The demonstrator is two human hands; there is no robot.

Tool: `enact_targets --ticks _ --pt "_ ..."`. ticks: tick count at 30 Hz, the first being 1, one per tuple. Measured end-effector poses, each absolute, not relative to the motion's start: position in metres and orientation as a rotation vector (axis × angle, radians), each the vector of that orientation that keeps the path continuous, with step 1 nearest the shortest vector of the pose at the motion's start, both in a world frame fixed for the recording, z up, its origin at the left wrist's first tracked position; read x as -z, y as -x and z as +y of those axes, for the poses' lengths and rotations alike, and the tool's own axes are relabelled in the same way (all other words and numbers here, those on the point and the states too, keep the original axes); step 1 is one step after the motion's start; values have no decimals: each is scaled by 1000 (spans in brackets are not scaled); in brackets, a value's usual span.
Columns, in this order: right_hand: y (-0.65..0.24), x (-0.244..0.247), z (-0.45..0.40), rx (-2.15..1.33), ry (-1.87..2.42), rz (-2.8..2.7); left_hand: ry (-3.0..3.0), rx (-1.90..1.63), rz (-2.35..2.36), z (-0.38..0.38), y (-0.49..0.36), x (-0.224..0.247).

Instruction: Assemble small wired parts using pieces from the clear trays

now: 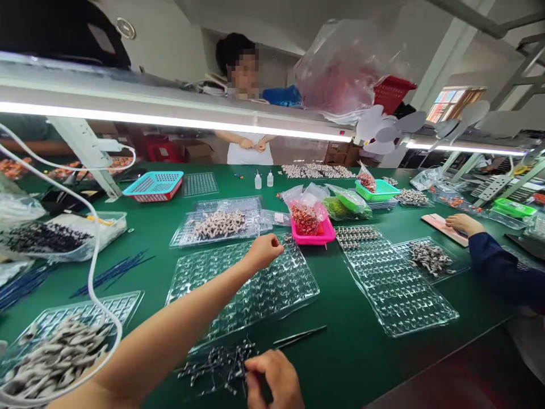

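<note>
My left hand is closed, thumb against bent fingers, over the far right part of a clear moulded plastic tray. Whatever it may hold is hidden. A small pale piece sits in the tray's far right corner, just beyond the fingers. Close to me, my right hand pinches a small black part at the right edge of a pile of thin black stemmed parts. Metal tweezers lie on the green table beyond that hand.
A pink basket with bagged orange-red pieces stands beyond the tray. Beige parts are heaped behind it, more at near left. A white cable hangs at left. A co-worker's hand is at right; another person stands opposite.
</note>
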State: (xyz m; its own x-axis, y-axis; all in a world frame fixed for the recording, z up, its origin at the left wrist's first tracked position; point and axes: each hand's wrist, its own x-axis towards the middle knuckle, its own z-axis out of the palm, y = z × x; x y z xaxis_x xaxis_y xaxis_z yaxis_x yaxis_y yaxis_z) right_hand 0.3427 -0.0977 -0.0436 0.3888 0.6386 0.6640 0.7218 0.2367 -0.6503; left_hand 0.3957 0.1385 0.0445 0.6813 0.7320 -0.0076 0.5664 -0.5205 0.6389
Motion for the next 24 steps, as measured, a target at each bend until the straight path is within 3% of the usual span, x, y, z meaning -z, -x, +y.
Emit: enact_targets --ticks 11,15,24 --pt "-367 15 -121 -332 1634 -1286 -1666 -316 785 33 -207 -44" --pt "-363 13 -118 -454 1732 -1514 -1565 -347 797 25 -195 -24" --pt "-351 19 -108 -276 1835 -1721 -1427 -307 703 29 -197 -2"
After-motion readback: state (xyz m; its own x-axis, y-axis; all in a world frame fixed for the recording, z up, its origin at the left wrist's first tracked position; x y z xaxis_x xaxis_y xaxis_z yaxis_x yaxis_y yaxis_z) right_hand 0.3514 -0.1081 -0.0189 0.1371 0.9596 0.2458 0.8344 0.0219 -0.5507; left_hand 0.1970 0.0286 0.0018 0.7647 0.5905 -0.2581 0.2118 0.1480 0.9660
